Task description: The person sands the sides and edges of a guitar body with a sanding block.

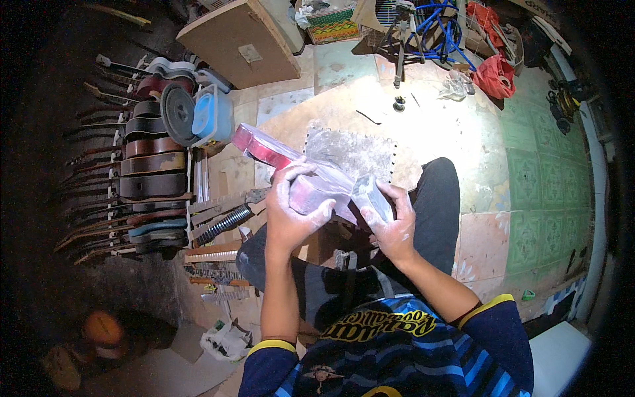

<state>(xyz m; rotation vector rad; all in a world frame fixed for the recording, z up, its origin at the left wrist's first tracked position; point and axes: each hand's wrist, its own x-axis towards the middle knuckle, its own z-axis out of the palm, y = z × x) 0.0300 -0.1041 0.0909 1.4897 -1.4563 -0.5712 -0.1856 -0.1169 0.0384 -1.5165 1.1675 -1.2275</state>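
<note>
Both hands, left hand point(291, 212) and right hand point(391, 221), are clutching the red guitar body point(278, 155); dusty fingers risk it slipping floorward.

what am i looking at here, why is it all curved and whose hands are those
There is one picture, taken by a wide fisheye camera worn on a person's head and looking down, which is why straight edges bend near the rim. The arms coming in from the bottom are the wearer's own. The left hand and right hand both grip a red guitar body wrapped in clear plastic wrap; both hands look dusty white. The person sits on a tiled floor. To the left, a row of guitar bodies stands in a rack, with loose guitar necks lying beside it.
</note>
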